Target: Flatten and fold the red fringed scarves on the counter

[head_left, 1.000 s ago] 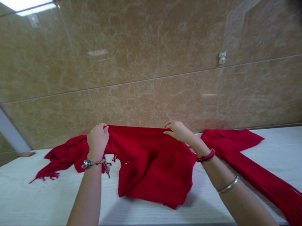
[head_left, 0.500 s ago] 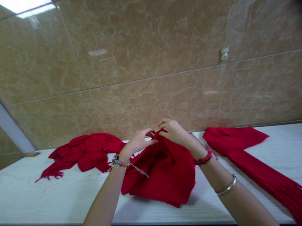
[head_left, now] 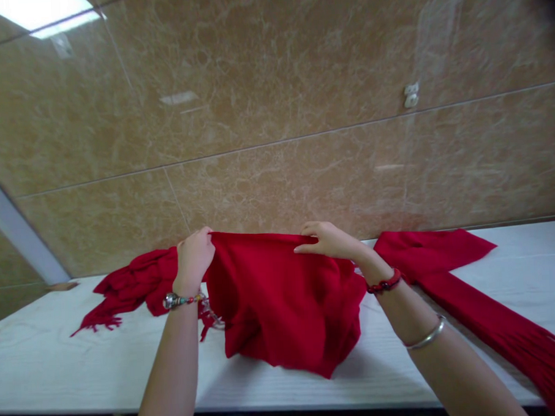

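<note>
A red cloth hangs between my hands in the middle, its top edge pulled straight and its lower part bunched on the white table. My left hand is closed on the top left corner of this cloth. At the right part of the same edge, my right hand pinches the fabric between thumb and fingers. Behind my left wrist lies a crumpled red scarf with fringes, partly hidden by the hand.
A folded red scarf with long fringes stretches across the right side of the white table. A brown tiled wall rises behind. A small brown piece lies at the back left.
My left hand has moved left, away from my right hand, drawing the cloth's top edge out between them. My right hand has shifted slightly right.
</note>
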Demonstrator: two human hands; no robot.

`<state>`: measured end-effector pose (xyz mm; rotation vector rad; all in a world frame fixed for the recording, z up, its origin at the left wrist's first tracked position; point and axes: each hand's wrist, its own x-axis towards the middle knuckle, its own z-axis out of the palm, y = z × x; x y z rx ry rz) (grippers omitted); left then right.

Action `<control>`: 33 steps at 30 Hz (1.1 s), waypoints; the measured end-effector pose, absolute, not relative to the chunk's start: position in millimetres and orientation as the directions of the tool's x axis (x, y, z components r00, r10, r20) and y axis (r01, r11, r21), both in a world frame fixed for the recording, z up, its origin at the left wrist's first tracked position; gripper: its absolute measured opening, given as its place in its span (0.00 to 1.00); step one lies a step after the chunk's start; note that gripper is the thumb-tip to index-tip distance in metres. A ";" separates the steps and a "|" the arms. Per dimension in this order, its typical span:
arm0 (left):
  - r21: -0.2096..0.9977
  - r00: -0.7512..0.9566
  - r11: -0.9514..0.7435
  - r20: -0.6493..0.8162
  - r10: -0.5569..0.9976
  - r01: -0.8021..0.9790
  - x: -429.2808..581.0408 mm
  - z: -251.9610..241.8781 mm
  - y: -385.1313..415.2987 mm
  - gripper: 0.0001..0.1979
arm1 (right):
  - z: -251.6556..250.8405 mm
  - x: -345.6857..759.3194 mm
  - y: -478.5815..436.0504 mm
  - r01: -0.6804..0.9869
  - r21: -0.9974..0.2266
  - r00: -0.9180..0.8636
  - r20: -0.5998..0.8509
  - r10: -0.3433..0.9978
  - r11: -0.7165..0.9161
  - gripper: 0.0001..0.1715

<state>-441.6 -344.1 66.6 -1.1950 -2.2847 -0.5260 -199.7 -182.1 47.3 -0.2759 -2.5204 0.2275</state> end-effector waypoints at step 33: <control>0.098 0.108 -0.190 0.538 0.836 0.977 -405.5 75.3 -355.4 0.10 | 27.2 -248.2 -194.4 0.123 -0.292 -0.803 0.532 0.268 0.948 0.15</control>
